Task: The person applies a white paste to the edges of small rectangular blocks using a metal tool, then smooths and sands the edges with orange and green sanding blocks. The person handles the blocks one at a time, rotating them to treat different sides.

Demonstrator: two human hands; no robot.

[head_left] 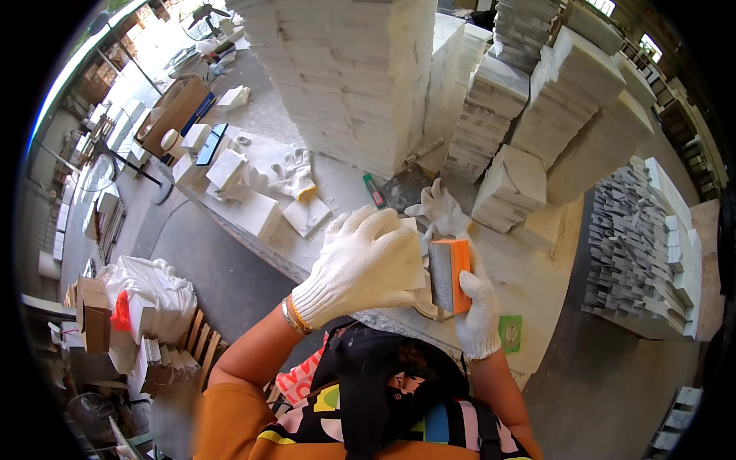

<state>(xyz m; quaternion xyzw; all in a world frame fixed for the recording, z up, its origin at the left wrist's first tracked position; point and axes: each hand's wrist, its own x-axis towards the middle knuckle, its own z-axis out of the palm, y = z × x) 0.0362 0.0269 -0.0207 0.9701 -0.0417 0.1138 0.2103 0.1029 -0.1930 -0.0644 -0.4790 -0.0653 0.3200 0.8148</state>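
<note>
Tall stacks of white stone tiles [360, 69] crowd a dusty workbench [529, 284] in an open workshop. The gloved left hand [364, 264] clasps a small white tile [418, 253]; the right hand [475, 307] grips an orange sanding block [450, 274] against it.

Both hands gloved; left hand [362, 264] curled, fingers bent; right hand [475, 303] gripping, wrist upright.
</note>
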